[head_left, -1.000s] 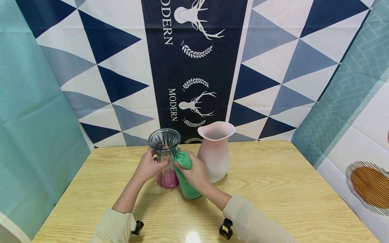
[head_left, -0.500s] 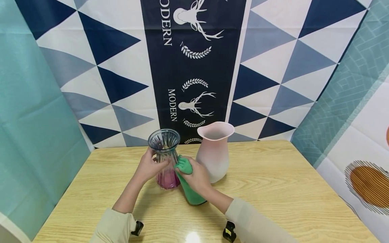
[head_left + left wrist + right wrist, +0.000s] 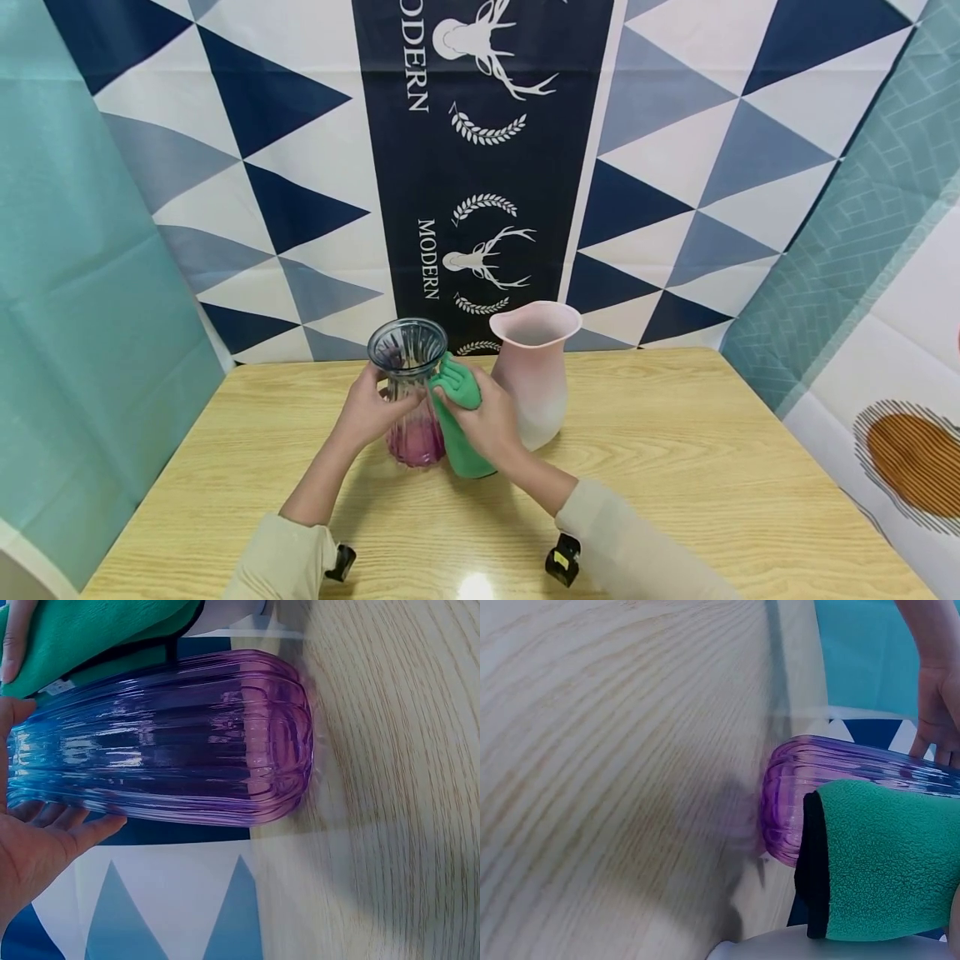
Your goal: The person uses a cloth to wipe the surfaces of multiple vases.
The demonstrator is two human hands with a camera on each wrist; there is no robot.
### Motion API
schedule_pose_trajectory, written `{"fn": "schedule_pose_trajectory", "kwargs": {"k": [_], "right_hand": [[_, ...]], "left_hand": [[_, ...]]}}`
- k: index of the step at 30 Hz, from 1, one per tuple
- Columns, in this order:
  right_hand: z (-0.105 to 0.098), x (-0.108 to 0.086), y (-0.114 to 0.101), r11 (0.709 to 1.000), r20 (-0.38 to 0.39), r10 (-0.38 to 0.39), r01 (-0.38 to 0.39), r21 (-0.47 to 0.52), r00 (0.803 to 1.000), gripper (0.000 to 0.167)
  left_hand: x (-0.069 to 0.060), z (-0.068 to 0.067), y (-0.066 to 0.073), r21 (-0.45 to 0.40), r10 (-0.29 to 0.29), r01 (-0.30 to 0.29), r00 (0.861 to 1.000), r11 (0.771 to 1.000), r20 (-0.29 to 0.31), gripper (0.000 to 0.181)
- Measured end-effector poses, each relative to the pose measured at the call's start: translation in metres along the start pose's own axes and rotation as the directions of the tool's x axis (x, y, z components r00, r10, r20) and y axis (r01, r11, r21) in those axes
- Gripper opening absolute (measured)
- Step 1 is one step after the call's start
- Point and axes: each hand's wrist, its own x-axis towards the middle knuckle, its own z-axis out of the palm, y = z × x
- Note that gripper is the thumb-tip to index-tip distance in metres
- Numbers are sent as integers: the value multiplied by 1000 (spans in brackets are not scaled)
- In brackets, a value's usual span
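A ribbed glass vase (image 3: 408, 346), bluish at the top and purple at its base, stands upright on the table. My left hand (image 3: 377, 408) grips it round the neck, thumb in front; the left wrist view shows the fingers curled about the bluish part of the glass vase (image 3: 165, 742). In my right hand (image 3: 487, 417) is a bunched green cloth (image 3: 463, 446), held against the right side of the vase below the rim. The cloth (image 3: 889, 862) has a black edge and hangs down beside the purple base in the right wrist view.
A frosted pink-and-white vase (image 3: 534, 375) with a wavy rim stands just right of and behind my right hand. The wooden table (image 3: 637, 467) meets a patterned wall covering (image 3: 480, 167) at the back, with teal covering (image 3: 97, 292) on the left.
My right hand moved the green cloth down along the glass vase's side, then back up toward the rim. My left hand and both vases stayed in place.
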Motion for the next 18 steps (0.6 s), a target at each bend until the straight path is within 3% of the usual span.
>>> {"fn": "schedule_pose_trajectory", "kwargs": {"k": [7, 18], "right_hand": [[0, 4, -4, 1000, 16, -3, 3, 24, 1000, 46], [2, -1, -3, 998, 76, 45, -41, -51, 996, 47]], "left_hand": [[0, -2, -1, 14, 0, 0, 1000, 1000, 19, 70], [0, -3, 0, 5, -11, 10, 999, 1000, 46, 69]]}}
